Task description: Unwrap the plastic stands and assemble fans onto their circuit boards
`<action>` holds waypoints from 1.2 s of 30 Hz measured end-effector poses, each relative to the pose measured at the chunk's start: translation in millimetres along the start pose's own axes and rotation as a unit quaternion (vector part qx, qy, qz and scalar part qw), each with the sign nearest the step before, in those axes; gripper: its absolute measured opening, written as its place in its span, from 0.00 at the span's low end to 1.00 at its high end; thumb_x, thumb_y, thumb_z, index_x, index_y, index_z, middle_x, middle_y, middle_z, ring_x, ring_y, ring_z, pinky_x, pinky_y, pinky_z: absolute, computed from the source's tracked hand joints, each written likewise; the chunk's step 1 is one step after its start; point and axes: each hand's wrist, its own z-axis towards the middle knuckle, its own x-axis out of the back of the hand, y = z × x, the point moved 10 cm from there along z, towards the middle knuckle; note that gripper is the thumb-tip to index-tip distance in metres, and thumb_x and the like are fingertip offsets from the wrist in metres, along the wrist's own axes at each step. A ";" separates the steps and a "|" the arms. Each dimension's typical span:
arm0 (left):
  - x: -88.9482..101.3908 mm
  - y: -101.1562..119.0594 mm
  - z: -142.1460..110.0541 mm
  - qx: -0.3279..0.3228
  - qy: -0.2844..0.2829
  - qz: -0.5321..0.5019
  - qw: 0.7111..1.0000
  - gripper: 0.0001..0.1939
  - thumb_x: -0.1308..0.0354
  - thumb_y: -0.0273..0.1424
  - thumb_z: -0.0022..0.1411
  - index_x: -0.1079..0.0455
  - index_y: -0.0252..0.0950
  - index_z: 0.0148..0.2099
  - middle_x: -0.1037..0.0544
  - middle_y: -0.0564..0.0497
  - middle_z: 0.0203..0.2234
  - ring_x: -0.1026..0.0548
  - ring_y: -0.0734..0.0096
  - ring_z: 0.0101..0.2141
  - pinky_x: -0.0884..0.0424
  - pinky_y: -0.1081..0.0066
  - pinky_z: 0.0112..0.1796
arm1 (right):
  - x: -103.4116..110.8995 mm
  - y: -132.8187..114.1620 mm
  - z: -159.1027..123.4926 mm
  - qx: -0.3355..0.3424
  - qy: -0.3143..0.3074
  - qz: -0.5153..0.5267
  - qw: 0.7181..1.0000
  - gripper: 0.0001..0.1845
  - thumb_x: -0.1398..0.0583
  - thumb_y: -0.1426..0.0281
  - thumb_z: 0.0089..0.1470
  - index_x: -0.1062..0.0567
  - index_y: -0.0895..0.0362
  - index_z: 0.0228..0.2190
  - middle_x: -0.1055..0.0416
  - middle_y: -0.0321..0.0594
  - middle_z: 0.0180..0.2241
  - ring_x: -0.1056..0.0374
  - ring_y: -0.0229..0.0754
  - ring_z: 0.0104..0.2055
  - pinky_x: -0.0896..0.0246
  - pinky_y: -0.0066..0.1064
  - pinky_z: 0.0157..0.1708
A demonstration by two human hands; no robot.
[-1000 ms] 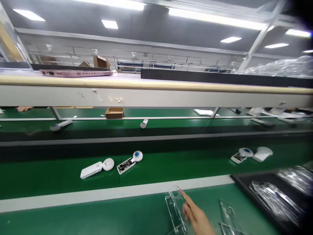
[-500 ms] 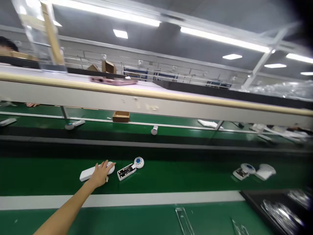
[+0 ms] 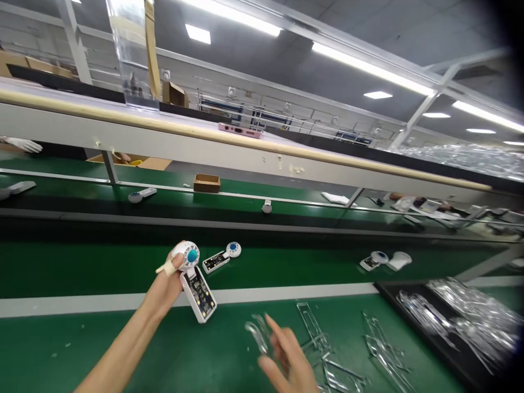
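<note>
My left hand (image 3: 166, 288) grips a white handheld device half (image 3: 195, 281) by its round head, lifted over the white edge strip; its inside with a circuit board and a blue disc faces me. A second open device half (image 3: 221, 256) lies on the green belt (image 3: 82, 267) just beyond. My right hand (image 3: 289, 360) hovers at the bottom, fingers apart, next to a small clear plastic part (image 3: 257, 334) and touching nothing I can make out. Clear plastic pieces (image 3: 327, 349) lie scattered to its right.
Another pair of device halves (image 3: 385, 261) lies farther right on the belt. A black tray (image 3: 450, 322) of clear parts sits at the right. Beyond, a second belt carries devices (image 3: 141, 194) and a cardboard box (image 3: 207, 183). A shelf (image 3: 204, 142) overhead holds a pink phone (image 3: 239, 130). Someone's gloved hand (image 3: 22, 144) shows far left.
My left hand picked the white device half off the belt and turned it inside up toward me. My right hand came back into view near the clear parts.
</note>
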 end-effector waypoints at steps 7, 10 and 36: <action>-65.4 -16.3 -77.4 0.127 0.007 -0.269 0.955 0.22 0.34 0.39 0.48 0.31 0.33 0.44 0.24 0.45 0.34 0.26 0.57 0.39 0.29 0.62 0.39 | -55.9 -96.0 24.4 0.169 -0.033 -0.075 0.982 0.27 0.45 0.66 0.56 0.39 0.53 0.57 0.37 0.43 0.40 0.34 0.47 0.42 0.32 0.38 0.39; -72.3 -24.6 -80.8 0.126 0.008 -0.238 0.963 0.23 0.35 0.40 0.50 0.32 0.35 0.47 0.25 0.48 0.36 0.27 0.61 0.39 0.30 0.64 0.40 | -54.8 -87.6 16.1 0.170 0.000 -0.095 0.981 0.28 0.45 0.65 0.57 0.41 0.53 0.58 0.38 0.44 0.38 0.35 0.47 0.40 0.31 0.37 0.35; -131.7 -59.3 -88.3 0.150 -0.004 -0.172 0.974 0.33 0.35 0.44 0.47 0.34 0.36 0.54 0.24 0.43 0.45 0.29 0.52 0.48 0.31 0.60 0.46 | -22.2 -12.5 16.7 0.065 -0.106 -0.104 0.987 0.36 0.45 0.67 0.58 0.56 0.39 0.62 0.33 0.39 0.39 0.31 0.48 0.39 0.33 0.38 0.38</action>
